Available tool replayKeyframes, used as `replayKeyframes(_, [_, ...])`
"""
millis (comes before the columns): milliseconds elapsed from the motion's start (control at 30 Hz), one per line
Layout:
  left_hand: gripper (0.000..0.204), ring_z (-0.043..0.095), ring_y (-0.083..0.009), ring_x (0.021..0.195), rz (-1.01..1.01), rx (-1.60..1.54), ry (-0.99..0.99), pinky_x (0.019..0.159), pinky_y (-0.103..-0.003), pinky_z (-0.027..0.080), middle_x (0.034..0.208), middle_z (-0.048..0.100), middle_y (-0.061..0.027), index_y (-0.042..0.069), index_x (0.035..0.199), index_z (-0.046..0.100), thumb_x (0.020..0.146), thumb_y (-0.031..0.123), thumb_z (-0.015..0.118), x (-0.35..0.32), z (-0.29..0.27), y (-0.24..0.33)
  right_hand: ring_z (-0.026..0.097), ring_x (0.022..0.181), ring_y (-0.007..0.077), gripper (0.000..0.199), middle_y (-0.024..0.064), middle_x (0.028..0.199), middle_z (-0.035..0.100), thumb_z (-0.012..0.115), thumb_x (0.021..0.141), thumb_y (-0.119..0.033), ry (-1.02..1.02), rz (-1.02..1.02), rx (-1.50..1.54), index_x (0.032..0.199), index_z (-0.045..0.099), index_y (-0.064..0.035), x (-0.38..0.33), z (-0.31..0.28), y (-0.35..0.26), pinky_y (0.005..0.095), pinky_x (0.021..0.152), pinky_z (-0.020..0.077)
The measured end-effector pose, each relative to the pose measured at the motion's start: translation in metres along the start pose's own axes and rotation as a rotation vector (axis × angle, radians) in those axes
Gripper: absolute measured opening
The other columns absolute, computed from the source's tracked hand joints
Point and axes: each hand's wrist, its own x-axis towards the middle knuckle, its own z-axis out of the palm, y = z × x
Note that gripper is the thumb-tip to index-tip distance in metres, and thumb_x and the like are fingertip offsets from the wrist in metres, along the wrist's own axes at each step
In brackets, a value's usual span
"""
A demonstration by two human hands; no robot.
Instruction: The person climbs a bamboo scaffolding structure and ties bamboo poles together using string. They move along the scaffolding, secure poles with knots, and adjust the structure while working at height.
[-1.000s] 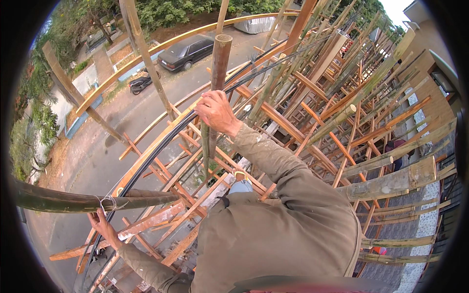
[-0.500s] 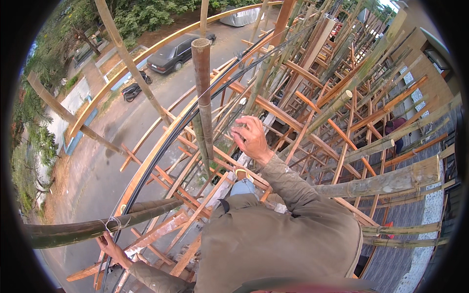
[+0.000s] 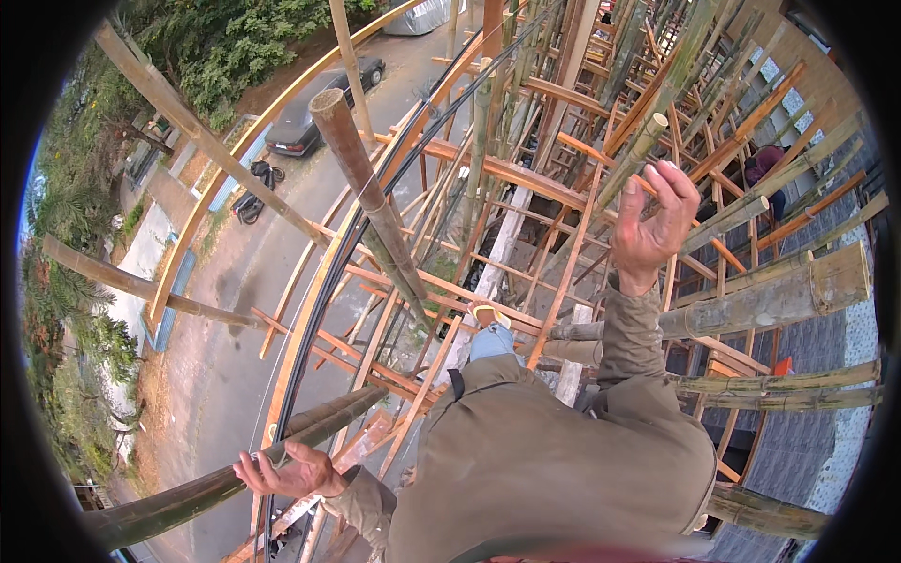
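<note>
My left hand [image 3: 291, 472] is palm up beside a thick dark green bamboo pole [image 3: 178, 504] at the lower left. Its fingers are spread, and I see nothing in them. Whether it touches the pole I cannot tell. My right hand [image 3: 654, 225] is raised at the right, with fingers bent and the thumb apart from them. Nothing shows in it. Behind that hand are wooden battens and a cut bamboo pole [image 3: 648, 141]. Black cables [image 3: 324, 291] run along a curved wooden beam [image 3: 282, 399] left of my body.
An upright brown bamboo pole [image 3: 361, 174] stands ahead of me. My sandalled foot [image 3: 488, 316] is among the scaffold battens. Below lies a road [image 3: 211, 375] with a dark car [image 3: 310, 122] and a motorcycle [image 3: 253, 192]. Another person [image 3: 765, 169] is at the far right.
My left hand has left the thin wire loop on the bamboo pole and turned palm up. My right hand has swung to the right and up. The whole view has shifted.
</note>
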Motion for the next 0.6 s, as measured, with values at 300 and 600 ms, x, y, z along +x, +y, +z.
replayKeyframes(300, [0.031, 0.044, -0.0367, 0.136, 0.137, -0.262, -0.604, 0.119, -0.063, 0.017, 0.13, 0.06, -0.0128, 0.008, 0.114, 0.065, 0.086, 0.021, 0.07, 0.08, 0.131, 0.1, 0.063, 0.101, 0.0335, 0.023, 0.0195, 0.112, 0.057, 0.061, 0.092, -0.004, 0.644, -0.668, -0.148, 0.112, 0.052, 0.002, 0.079, -0.159, -0.004, 0.043, 0.081, 0.0598])
replayKeyframes(600, [0.013, 0.057, -0.0324, 0.119, 0.121, -0.937, -0.581, 0.112, -0.058, 0.034, 0.109, 0.067, -0.0096, 0.006, 0.093, 0.067, 0.084, 0.011, 0.075, 0.078, 0.151, 0.168, 0.056, 0.12, 0.0307, 0.045, 0.0191, 0.128, 0.058, 0.05, 0.103, -0.029, 0.593, 0.408, 0.316, 0.133, 0.048, 0.0035, 0.086, -0.273, 0.042, 0.0487, 0.108, 0.0401])
